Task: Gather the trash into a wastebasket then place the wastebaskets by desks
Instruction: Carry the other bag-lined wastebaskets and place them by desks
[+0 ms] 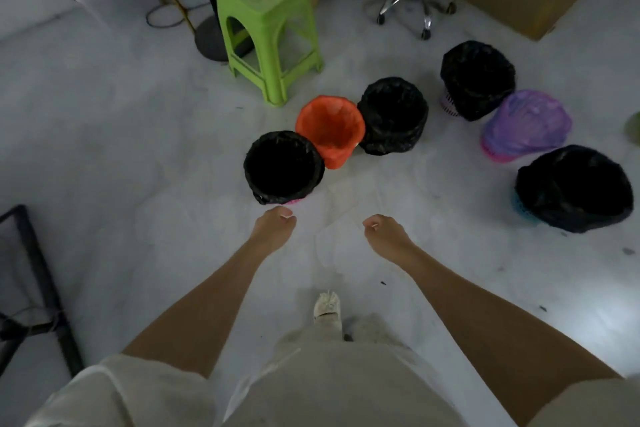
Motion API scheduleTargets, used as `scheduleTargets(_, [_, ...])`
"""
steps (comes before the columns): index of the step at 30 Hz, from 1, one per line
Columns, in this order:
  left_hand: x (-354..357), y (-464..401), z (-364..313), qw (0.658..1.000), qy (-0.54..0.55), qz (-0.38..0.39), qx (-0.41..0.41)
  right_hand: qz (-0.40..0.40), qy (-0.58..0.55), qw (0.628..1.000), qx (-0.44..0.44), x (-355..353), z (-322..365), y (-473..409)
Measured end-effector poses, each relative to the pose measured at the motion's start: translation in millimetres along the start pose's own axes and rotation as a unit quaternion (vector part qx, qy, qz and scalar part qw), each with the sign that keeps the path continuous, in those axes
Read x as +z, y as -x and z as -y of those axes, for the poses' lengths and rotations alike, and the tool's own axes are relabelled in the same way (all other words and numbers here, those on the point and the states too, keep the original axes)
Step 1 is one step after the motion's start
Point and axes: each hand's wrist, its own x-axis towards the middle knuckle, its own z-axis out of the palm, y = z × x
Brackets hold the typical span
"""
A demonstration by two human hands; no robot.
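No brand, label or writing could be read anywhere; papers at the far left corner were too blurred to make out.

Both hands hung out in front of the body, holding nothing. The left hand (275,227) had its fingers loosely curled, thumb near the fingertips, and so did the right hand (382,230); neither touched anything, and a strip of bare floor (121,149) lay between them.

Just beyond the left hand stood a black-lined wastebasket (282,166), its near rim close to the fingertips but apart from them. Behind it, touching its far edge, sat an orange-lined wastebasket (330,130), and beside that, pressed to it, a second black-lined wastebasket (393,114).

Farther out and to the right of the right hand stood three more: a black-lined one (478,80), a purple-lined wastebasket (526,125) just beside it, and a large black-lined wastebasket (575,187) nearest, well apart from the right hand.

A green plastic stool (268,28) stood beyond the orange basket, and a swivel chair base (417,0) farther back. Open floor spread wide to the left of the left hand, edged by a dark metal frame (38,281) at the near left.
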Motion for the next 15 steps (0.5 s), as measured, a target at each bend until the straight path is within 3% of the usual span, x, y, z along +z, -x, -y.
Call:
scheduleTargets(9, [-2.6, -126.8, -44.1, 0.986, 0.119, -0.024, -0.113, 0.098, 0.14, 0.985, -0.034, -52.9, 48.9, -166.1])
scheduleTargets(13, [23.2, -211.0, -55.7, 0.936, 0.271, -0.043, -0.219, 0.134, 0.141, 0.981, -0.002, -66.0, 49.1, -270.9])
scheduleTargets(15, [38.2, -246.9, -59.2, 0.881, 0.387, -0.048, -0.267, 0.131, 0.105, 0.985, 0.047, -69.2, 50.1, -317.6])
